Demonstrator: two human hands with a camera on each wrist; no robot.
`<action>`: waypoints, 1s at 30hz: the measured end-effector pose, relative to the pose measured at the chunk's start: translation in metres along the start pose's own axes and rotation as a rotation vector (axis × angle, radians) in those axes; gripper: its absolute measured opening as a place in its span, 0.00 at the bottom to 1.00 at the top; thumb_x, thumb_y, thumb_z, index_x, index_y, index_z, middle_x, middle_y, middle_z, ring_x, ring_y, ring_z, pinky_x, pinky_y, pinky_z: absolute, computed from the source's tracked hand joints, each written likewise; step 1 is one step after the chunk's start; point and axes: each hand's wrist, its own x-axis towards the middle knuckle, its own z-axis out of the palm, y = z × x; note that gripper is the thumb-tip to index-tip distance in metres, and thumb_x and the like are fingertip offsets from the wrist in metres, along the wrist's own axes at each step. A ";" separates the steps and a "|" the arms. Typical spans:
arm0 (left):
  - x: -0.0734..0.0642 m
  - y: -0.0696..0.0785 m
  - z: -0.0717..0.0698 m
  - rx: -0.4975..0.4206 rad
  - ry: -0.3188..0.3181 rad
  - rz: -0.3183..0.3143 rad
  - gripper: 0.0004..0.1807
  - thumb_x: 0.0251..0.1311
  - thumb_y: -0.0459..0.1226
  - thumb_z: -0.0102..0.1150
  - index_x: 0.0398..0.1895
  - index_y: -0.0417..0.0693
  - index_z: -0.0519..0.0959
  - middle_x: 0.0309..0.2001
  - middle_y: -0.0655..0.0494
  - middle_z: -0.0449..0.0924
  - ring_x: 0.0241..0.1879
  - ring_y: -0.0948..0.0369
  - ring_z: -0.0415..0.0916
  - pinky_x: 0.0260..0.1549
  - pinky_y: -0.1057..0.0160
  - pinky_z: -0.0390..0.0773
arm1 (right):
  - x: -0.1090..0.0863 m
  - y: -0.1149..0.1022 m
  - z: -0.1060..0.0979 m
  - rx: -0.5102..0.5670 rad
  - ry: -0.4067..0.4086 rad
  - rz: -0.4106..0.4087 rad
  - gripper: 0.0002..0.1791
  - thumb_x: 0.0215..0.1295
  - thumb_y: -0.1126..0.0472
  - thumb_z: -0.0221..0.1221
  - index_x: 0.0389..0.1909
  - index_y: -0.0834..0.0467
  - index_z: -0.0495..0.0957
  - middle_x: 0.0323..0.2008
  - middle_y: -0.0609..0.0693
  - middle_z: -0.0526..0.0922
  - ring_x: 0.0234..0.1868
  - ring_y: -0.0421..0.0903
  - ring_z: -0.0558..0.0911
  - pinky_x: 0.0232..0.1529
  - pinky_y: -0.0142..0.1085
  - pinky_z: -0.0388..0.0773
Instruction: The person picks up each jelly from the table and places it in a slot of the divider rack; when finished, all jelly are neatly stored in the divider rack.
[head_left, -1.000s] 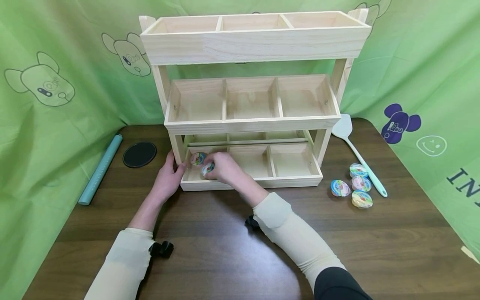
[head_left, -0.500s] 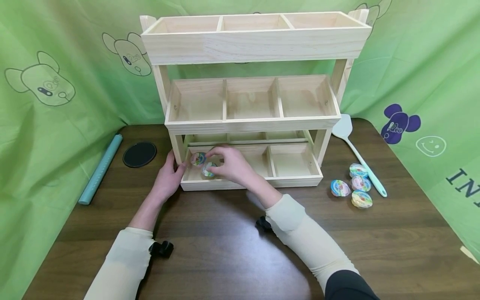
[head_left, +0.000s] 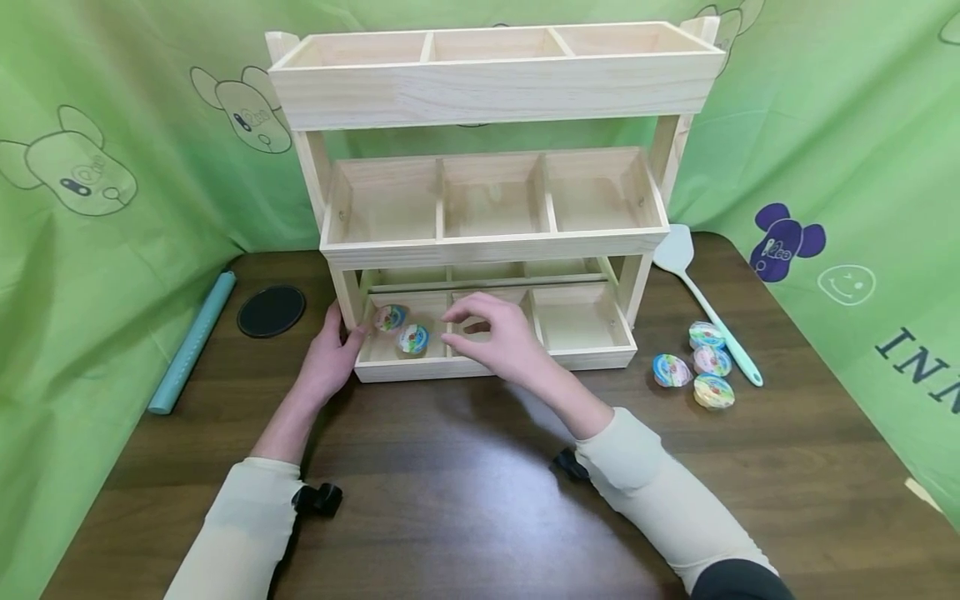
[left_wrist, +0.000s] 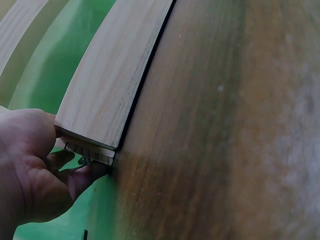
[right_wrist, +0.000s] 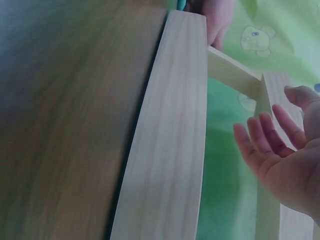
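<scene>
Nearest me runs the worktop [head_left: 480,508], with four loose cups [head_left: 714,392] clustered to the right, likely so that side can reach them easily. My right hand [head_left: 498,337] holds nothing; its thumb and fingers stand apart in a loose curve by the bottom tray's middle compartment, a shape I'd judge suited to small things. My left hand [head_left: 330,354] grips the left end of the bottom tray [head_left: 585,360], which I read as bracing the rack against shifting. In that tray's left compartment sit a front cup [head_left: 413,339] and a rear cup [head_left: 390,317], side by side, lids toward my head camera; the low walls should stop them rolling away. A white spatula [head_left: 705,294] lies behind the loose cups, a black disc [head_left: 272,312] and blue tube [head_left: 192,343] off left. Above rise the middle tray [head_left: 495,249] and top tray [head_left: 495,96], before green cloth [head_left: 862,158].
</scene>
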 end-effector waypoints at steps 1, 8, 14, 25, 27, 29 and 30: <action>0.000 0.000 0.000 0.002 0.000 0.001 0.38 0.79 0.44 0.42 0.82 0.46 0.38 0.73 0.29 0.57 0.69 0.37 0.61 0.65 0.37 0.61 | -0.003 0.000 -0.003 -0.001 0.004 -0.007 0.12 0.60 0.67 0.71 0.44 0.63 0.85 0.44 0.51 0.84 0.48 0.51 0.82 0.47 0.44 0.83; 0.000 0.000 -0.002 0.002 -0.002 0.006 0.38 0.79 0.43 0.42 0.82 0.45 0.38 0.73 0.29 0.57 0.69 0.37 0.61 0.65 0.37 0.61 | -0.024 0.005 -0.030 -0.013 0.048 -0.035 0.13 0.58 0.70 0.71 0.45 0.63 0.85 0.46 0.54 0.84 0.48 0.49 0.82 0.48 0.41 0.82; -0.001 0.000 -0.001 -0.004 0.000 0.006 0.38 0.78 0.44 0.42 0.82 0.47 0.39 0.74 0.31 0.57 0.70 0.38 0.60 0.66 0.37 0.60 | -0.042 0.015 -0.059 -0.017 0.133 -0.054 0.12 0.59 0.74 0.69 0.44 0.65 0.84 0.44 0.58 0.85 0.46 0.53 0.83 0.46 0.41 0.83; 0.000 0.000 -0.002 0.003 0.004 0.008 0.38 0.78 0.43 0.43 0.82 0.45 0.40 0.74 0.30 0.57 0.70 0.37 0.59 0.66 0.37 0.59 | -0.070 0.034 -0.105 -0.198 0.224 0.054 0.09 0.61 0.71 0.69 0.43 0.63 0.85 0.41 0.57 0.85 0.44 0.47 0.82 0.44 0.41 0.83; 0.000 0.000 -0.002 0.004 0.003 0.010 0.37 0.78 0.44 0.43 0.82 0.45 0.40 0.73 0.30 0.58 0.69 0.37 0.60 0.66 0.37 0.60 | -0.073 0.037 -0.111 -0.218 0.243 0.072 0.09 0.62 0.71 0.68 0.43 0.63 0.85 0.41 0.57 0.85 0.43 0.47 0.82 0.44 0.39 0.83; 0.000 -0.001 -0.001 0.002 0.001 0.014 0.38 0.78 0.44 0.42 0.82 0.45 0.40 0.73 0.29 0.58 0.69 0.37 0.61 0.65 0.37 0.60 | -0.077 0.038 -0.118 -0.251 0.269 0.091 0.08 0.62 0.70 0.68 0.43 0.63 0.85 0.41 0.55 0.85 0.43 0.45 0.82 0.43 0.35 0.82; 0.000 -0.001 -0.001 0.001 0.002 0.016 0.38 0.78 0.44 0.42 0.82 0.45 0.40 0.73 0.29 0.58 0.69 0.37 0.61 0.65 0.37 0.60 | -0.079 0.038 -0.122 -0.267 0.283 0.103 0.08 0.63 0.69 0.68 0.43 0.64 0.85 0.41 0.55 0.86 0.42 0.44 0.82 0.42 0.33 0.82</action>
